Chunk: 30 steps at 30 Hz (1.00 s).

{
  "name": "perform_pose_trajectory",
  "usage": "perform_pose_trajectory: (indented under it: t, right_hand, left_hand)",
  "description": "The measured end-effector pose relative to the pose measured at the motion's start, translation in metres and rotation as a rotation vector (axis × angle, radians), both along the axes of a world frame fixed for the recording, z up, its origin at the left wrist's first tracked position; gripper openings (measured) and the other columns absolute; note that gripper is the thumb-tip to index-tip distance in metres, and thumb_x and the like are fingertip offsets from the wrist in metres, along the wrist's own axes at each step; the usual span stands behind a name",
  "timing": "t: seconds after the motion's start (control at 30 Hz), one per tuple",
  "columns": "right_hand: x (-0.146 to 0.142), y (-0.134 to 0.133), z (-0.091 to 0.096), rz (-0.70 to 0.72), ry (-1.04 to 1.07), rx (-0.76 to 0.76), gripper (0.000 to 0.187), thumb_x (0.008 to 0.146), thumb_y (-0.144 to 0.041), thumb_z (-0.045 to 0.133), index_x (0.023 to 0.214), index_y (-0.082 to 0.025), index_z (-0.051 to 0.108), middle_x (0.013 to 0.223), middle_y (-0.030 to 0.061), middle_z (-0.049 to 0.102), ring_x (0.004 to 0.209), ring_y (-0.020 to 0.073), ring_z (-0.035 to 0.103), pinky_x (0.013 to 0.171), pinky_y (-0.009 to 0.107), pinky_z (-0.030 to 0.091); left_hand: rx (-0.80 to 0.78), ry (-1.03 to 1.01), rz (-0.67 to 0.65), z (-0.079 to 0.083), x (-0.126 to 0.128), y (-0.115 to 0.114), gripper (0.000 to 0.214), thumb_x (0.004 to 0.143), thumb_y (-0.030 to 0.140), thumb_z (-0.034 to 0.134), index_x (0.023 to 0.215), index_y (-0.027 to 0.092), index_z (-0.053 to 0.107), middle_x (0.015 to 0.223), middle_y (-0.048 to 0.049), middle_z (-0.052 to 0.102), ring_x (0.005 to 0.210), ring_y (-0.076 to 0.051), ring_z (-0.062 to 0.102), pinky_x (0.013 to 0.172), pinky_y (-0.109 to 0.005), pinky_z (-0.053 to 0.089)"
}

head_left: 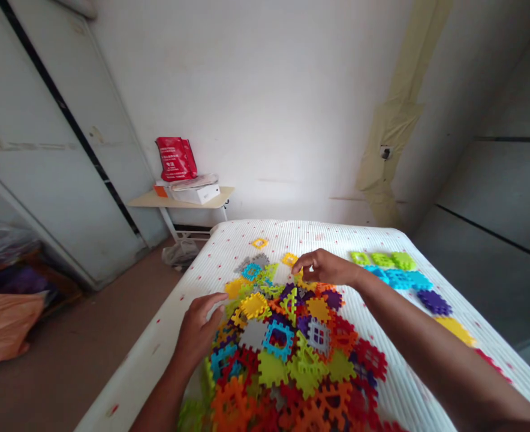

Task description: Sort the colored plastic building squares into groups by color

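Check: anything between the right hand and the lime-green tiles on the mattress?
Nothing visible. Only white mattress separates the right hand from the lime-green tiles. The blue tiles lie beside them, off that line.

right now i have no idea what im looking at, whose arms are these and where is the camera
These are one person's own bare arms, seen from a single camera worn on their head, looking forward and down. The left hand is curved beside a heap of colourful interlocking plastic pieces. The right hand reaches over the heap, its fingertips at a yellow piece, though I cannot tell whether they grip it. The left hand holds nothing. Everything lies on a white ribbed mattress, with green pieces, blue pieces and purple pieces in separate groups to the right.
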State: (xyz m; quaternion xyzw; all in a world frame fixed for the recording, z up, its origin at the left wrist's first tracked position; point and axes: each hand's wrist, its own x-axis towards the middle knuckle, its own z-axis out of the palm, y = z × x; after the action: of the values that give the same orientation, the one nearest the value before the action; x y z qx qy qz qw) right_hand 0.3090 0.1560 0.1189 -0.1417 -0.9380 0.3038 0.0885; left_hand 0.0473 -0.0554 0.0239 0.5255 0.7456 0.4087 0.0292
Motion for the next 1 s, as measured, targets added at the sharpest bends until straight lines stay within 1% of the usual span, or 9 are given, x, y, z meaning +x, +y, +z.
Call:
perform_pose_trajectory:
  t: [0.13, 0.2, 0.37, 0.53, 0.67, 0.77, 0.83, 0.9, 1.0]
  right_hand:
    - [-0.007, -0.026, -0.006, 0.160, 0.011, 0.005, 0.030, 0.072, -0.013, 0.063, 0.101, -0.019, 0.067, 0.105, 0.0055, 0.064, 0.091, 0.0136, 0.059, 0.081, 0.026, 0.045]
    - [-0.011, -0.031, -0.011, 0.181, -0.003, 0.039, 0.029, 0.072, -0.015, 0.065, 0.101, -0.018, 0.068, 0.105, 0.0070, 0.064, 0.097, 0.0154, 0.058, 0.086, 0.028, 0.043]
    - [-0.012, -0.031, -0.025, 0.111, -0.099, 0.000, 0.025, 0.072, -0.016, 0.066, 0.098, -0.016, 0.069, 0.093, 0.0045, 0.068, 0.082, 0.0129, 0.062, 0.074, 0.022, 0.045]
    - [-0.002, -0.028, -0.025, 0.081, -0.169, 0.012, 0.031, 0.071, -0.022, 0.069, 0.102, -0.019, 0.068, 0.091, -0.0001, 0.070, 0.077, 0.0111, 0.063, 0.070, 0.019, 0.044]
    - [0.003, -0.030, -0.023, 0.071, -0.251, 0.147, 0.038, 0.069, -0.017, 0.068, 0.107, -0.019, 0.066, 0.097, 0.0018, 0.070, 0.079, 0.0121, 0.063, 0.067, 0.019, 0.042]
    - [0.006, -0.032, -0.021, 0.049, -0.277, 0.269, 0.031, 0.072, -0.018, 0.064, 0.102, -0.022, 0.068, 0.093, 0.0003, 0.071, 0.076, 0.0123, 0.062, 0.064, 0.020, 0.040]
    - [0.009, -0.025, -0.018, 0.008, -0.258, 0.282, 0.027, 0.072, -0.018, 0.063, 0.098, -0.022, 0.068, 0.089, -0.0014, 0.071, 0.072, 0.0112, 0.061, 0.062, 0.019, 0.039]
    - [0.015, -0.009, -0.014, -0.091, -0.212, 0.256, 0.025, 0.071, -0.016, 0.064, 0.096, -0.021, 0.068, 0.085, -0.0020, 0.070, 0.071, 0.0106, 0.061, 0.062, 0.018, 0.039]
    - [0.029, 0.031, -0.008, -0.363, -0.208, 0.285, 0.024, 0.070, -0.016, 0.065, 0.094, -0.020, 0.068, 0.087, -0.0013, 0.070, 0.076, 0.0113, 0.062, 0.065, 0.018, 0.040]
  left_hand:
    - [-0.016, 0.002, -0.009, 0.000, 0.005, 0.002, 0.039, 0.074, 0.043, 0.046, 0.096, 0.021, 0.070, 0.098, -0.0073, 0.070, 0.096, -0.023, 0.062, 0.090, -0.040, 0.047]
    - [-0.025, -0.006, -0.009, -0.001, 0.007, 0.002, 0.039, 0.074, 0.043, 0.046, 0.095, 0.021, 0.070, 0.097, -0.0073, 0.070, 0.095, -0.023, 0.062, 0.089, -0.039, 0.047]
    - [-0.087, -0.050, -0.017, -0.005, 0.004, 0.002, 0.042, 0.074, 0.047, 0.045, 0.097, 0.021, 0.069, 0.101, -0.0073, 0.069, 0.097, -0.023, 0.062, 0.089, -0.039, 0.047]
    - [-0.158, -0.135, -0.022, -0.015, -0.004, 0.007, 0.047, 0.071, 0.053, 0.046, 0.096, 0.021, 0.069, 0.103, -0.0070, 0.070, 0.096, -0.024, 0.063, 0.090, -0.037, 0.047]
    - [-0.147, -0.180, -0.018, -0.024, -0.009, 0.010, 0.046, 0.069, 0.055, 0.048, 0.094, 0.023, 0.069, 0.101, -0.0054, 0.071, 0.096, -0.024, 0.064, 0.088, -0.035, 0.048]
    - [-0.148, -0.187, -0.016, -0.028, -0.011, 0.011, 0.045, 0.068, 0.055, 0.050, 0.093, 0.023, 0.070, 0.100, -0.0052, 0.071, 0.094, -0.025, 0.065, 0.087, -0.035, 0.049]
    - [-0.138, -0.180, -0.011, -0.027, -0.012, 0.011, 0.044, 0.068, 0.055, 0.050, 0.091, 0.024, 0.070, 0.097, -0.0047, 0.072, 0.091, -0.025, 0.066, 0.086, -0.035, 0.049]
    - [-0.131, -0.174, -0.010, -0.025, -0.011, 0.010, 0.043, 0.068, 0.055, 0.051, 0.090, 0.025, 0.071, 0.095, -0.0043, 0.072, 0.088, -0.025, 0.066, 0.085, -0.035, 0.050]
    - [-0.145, -0.190, -0.008, -0.021, -0.009, 0.010, 0.043, 0.067, 0.055, 0.051, 0.090, 0.024, 0.071, 0.093, -0.0044, 0.072, 0.085, -0.025, 0.067, 0.082, -0.035, 0.052]
